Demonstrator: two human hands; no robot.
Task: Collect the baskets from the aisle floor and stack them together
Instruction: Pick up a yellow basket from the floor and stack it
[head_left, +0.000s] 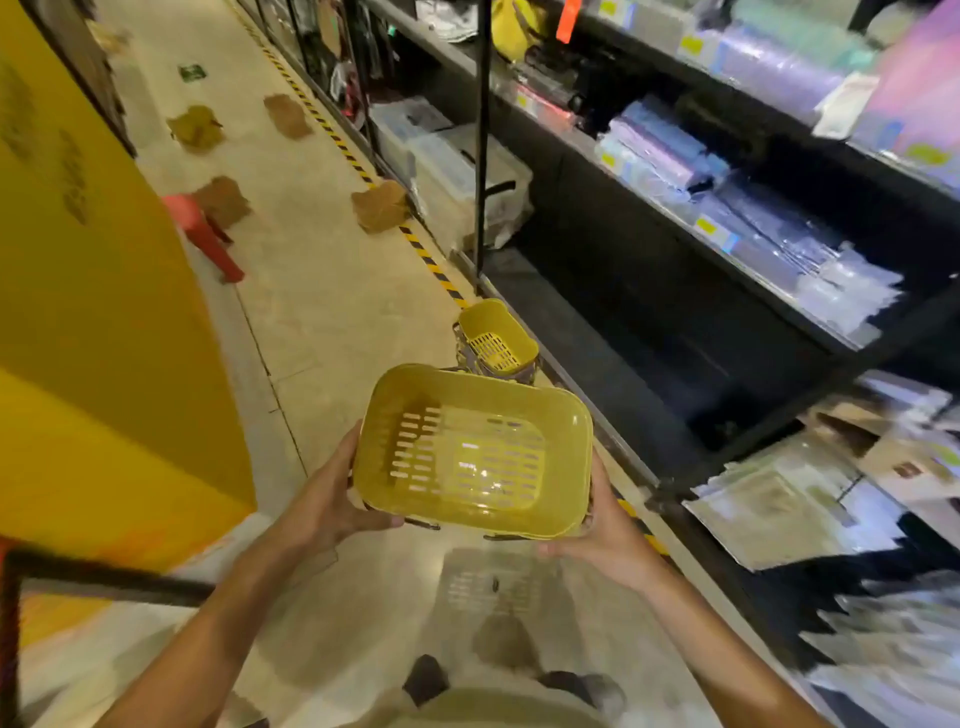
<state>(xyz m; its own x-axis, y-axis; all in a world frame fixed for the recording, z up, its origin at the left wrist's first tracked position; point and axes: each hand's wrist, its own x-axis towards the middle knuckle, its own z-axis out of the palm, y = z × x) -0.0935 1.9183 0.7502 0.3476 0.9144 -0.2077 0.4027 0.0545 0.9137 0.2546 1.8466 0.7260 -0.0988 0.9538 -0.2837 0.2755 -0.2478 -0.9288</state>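
I hold a yellow slotted plastic basket (475, 449) in the air above the aisle floor, its open side facing me. My left hand (332, 501) grips its left wall and my right hand (605, 527) supports its lower right corner. A second yellow basket (496, 335) stands on the floor just beyond it, on top of what looks like other stacked baskets, beside the black shelf base. Farther up the aisle several brown baskets lie on the floor, the nearest brown basket (379, 205) by the striped tape and another brown basket (223, 200) next to a red stool.
Black shelving (675, 218) full of wrapped goods runs along the right, with clear storage boxes (467, 182) at its foot. A yellow wall (93, 322) bounds the left. A red stool (202, 234) stands by it. Yellow-black tape (426, 260) lines the floor.
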